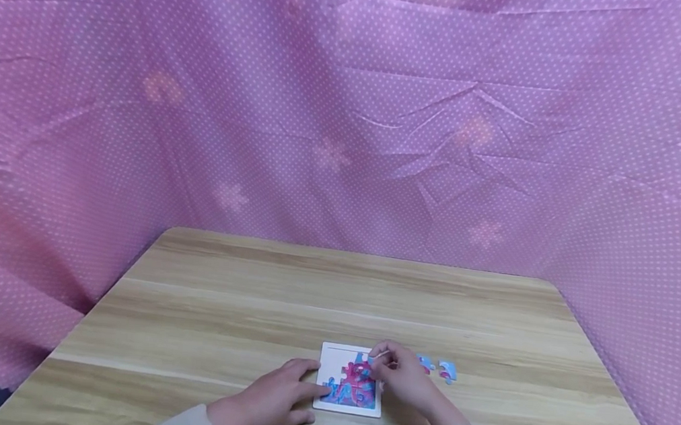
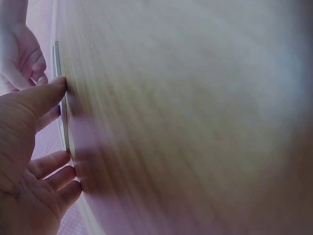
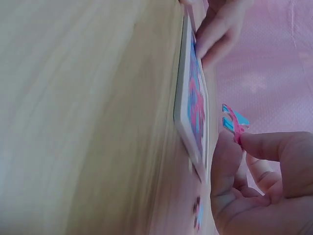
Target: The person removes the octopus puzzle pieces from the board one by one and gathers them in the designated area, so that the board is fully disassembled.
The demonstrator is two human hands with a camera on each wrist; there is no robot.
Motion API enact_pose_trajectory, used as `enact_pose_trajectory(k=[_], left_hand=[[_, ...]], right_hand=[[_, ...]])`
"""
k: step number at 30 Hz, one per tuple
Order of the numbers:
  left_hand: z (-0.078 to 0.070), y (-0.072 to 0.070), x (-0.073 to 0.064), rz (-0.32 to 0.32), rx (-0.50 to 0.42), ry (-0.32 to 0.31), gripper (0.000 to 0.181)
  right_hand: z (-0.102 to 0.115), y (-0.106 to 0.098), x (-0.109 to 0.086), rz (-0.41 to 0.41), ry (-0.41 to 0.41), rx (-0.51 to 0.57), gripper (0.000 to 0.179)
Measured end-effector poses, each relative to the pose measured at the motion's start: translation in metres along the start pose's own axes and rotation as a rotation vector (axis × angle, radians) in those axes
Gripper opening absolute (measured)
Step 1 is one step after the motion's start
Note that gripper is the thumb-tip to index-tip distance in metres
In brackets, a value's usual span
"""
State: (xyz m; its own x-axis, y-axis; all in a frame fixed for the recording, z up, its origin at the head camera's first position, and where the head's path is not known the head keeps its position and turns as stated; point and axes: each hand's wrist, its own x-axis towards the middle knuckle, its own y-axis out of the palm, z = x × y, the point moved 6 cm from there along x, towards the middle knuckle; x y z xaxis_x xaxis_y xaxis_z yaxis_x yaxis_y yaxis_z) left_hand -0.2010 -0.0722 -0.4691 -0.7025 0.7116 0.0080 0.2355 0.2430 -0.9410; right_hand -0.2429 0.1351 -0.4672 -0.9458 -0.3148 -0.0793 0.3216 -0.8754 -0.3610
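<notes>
On the worktop (image 1: pixel 215 323), puzzle tray (image 1: pixel 332 362) sits part-filled, loose pieces (image 1: pixel 447 370) to its right. Right hand (image 1: pixel 406 380) pinches one piece (image 3: pixel 237 122) above it; left hand (image 1: pixel 271 397), fingers extended, touches tray's left side. Likely mid-placement; next move calls for aligning, then pressing in.

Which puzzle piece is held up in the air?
The blue-and-pink piece pinched in the right-hand grip; the other visible loose pieces lie on the table, assembled ones in the tray.
</notes>
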Motion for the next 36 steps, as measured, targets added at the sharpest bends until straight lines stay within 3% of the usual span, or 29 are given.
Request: enact_pose_trajectory(k=[13,36], left_hand=[[0.001,-0.001,0.0,0.0,-0.006,0.002,0.043],[0.002,-0.001,0.0,-0.007,0.009,0.018,0.043]], right_hand=[[-0.018,-0.032,-0.014,-0.11,0.02,-0.078,0.015],[-0.036,-0.04,-0.027,-0.242,0.133,-0.109,0.015]])
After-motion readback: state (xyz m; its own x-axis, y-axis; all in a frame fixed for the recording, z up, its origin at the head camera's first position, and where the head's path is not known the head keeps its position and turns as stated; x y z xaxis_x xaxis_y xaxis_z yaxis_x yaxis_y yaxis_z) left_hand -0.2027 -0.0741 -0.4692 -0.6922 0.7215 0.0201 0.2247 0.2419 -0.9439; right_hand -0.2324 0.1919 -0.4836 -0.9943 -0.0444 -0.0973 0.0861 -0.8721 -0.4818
